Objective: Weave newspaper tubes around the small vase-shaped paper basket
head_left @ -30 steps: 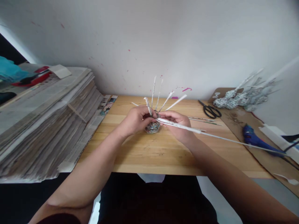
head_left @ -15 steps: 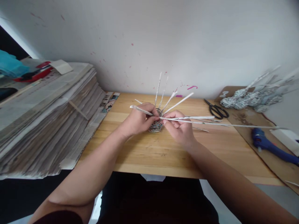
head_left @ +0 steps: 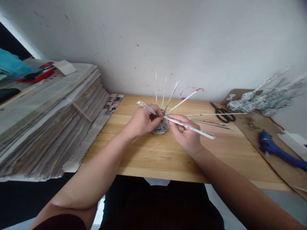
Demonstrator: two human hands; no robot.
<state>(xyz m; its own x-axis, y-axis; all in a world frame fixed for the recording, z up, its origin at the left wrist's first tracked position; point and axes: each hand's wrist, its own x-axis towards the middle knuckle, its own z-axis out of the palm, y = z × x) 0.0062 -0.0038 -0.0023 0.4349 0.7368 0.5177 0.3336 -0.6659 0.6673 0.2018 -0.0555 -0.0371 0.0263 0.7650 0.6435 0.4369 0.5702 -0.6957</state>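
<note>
A small round basket woven from rolled paper (head_left: pixel 160 128) sits on the wooden table (head_left: pixel 148 159), with several white paper stakes fanning up from its rim. My left hand (head_left: pixel 146 120) is closed at the rim, thumb and fingers pinching the weave, and one stake rises past its knuckles. On the other side, my right hand (head_left: pixel 185 132) pinches a white rolled paper tube (head_left: pixel 194 128), which points right and toward me. A thinner paper strand (head_left: pixel 223 114) runs from behind my right hand off to the right. Fingers partly hide the basket's rim.
At left stands a tall stack of newspapers (head_left: pixel 79 92) with a red-handled tool (head_left: pixel 38 75) on top. To the right are black scissors (head_left: pixel 223 113), loose paper tubes (head_left: pixel 216 123) and a blue glue gun (head_left: pixel 275 148) on cardboard. Woven paper pieces (head_left: pixel 247 100) lie at the back right.
The long thin strand has swung from in front of my right hand to behind it. The thicker tube now angles down toward me. My left hand stays at the basket rim.
</note>
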